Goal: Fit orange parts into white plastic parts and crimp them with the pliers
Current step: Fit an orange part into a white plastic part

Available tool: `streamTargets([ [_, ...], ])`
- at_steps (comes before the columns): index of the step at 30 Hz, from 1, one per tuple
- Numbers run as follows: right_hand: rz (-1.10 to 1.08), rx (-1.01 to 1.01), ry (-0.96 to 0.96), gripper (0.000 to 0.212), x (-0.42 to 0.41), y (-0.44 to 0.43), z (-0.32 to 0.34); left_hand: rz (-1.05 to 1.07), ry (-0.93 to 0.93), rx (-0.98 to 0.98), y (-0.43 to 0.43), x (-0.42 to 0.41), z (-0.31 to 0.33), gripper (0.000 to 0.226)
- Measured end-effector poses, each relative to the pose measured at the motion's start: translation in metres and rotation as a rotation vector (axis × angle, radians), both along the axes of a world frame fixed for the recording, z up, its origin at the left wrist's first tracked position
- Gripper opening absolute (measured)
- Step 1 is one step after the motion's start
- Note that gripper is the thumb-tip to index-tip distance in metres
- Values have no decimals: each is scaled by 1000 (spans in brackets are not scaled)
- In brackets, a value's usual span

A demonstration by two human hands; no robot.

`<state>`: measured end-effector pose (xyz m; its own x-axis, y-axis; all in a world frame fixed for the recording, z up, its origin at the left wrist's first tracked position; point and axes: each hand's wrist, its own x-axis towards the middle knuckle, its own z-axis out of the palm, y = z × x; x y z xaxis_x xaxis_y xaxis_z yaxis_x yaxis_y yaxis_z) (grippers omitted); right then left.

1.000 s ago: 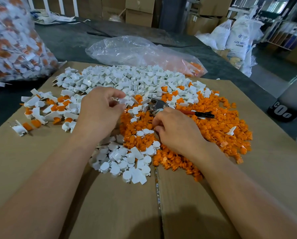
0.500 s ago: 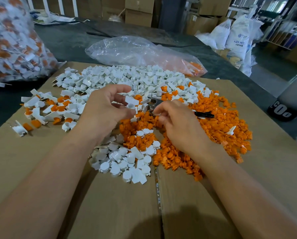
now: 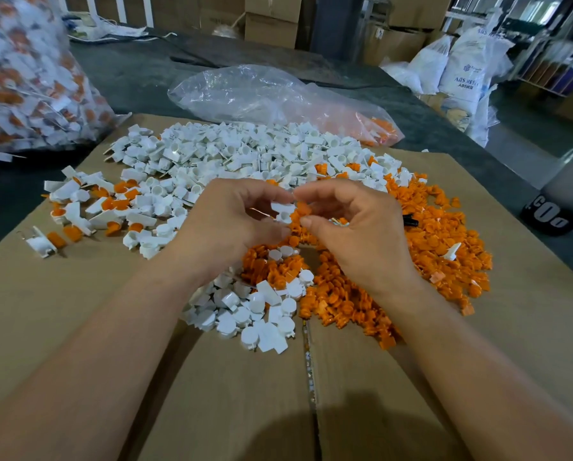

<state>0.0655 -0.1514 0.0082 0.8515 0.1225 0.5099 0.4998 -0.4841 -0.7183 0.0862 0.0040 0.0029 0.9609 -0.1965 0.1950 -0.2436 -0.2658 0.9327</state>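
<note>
The white part is raised above the heaps, pinched between the thumb and fingers of the left hand. I judge it is held up so its socket can be seen and met. Touching its right edge is the orange part, clamped in the fingertips of the right hand. The two are lined up for pressing together, though I cannot tell if the orange part is seated yet. Just right of the white part, mostly hidden by the right hand, lie the pliers, only a black handle tip showing. I take it they are kept within reach for the crimp. Below and right of the white part spreads the orange pile. Beyond it lies the white pile, and nearer me a smaller white heap. Left of it sit fitted pieces, set apart, I judge, as done work. All rest on a cardboard sheet on the dark table. Beyond the white part lies a clear bag, far left a full bag, and farther back stand boxes and white sacks.
</note>
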Motion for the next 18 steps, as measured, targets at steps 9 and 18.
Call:
streamTargets([
  [9, 74, 40, 16, 41, 0, -1, -1, -42, -2, 58, 0, -2, 0, 34],
  [18, 87, -14, 2, 42, 1, -3, -1, -51, 24, -37, -1, -3, 1, 37],
])
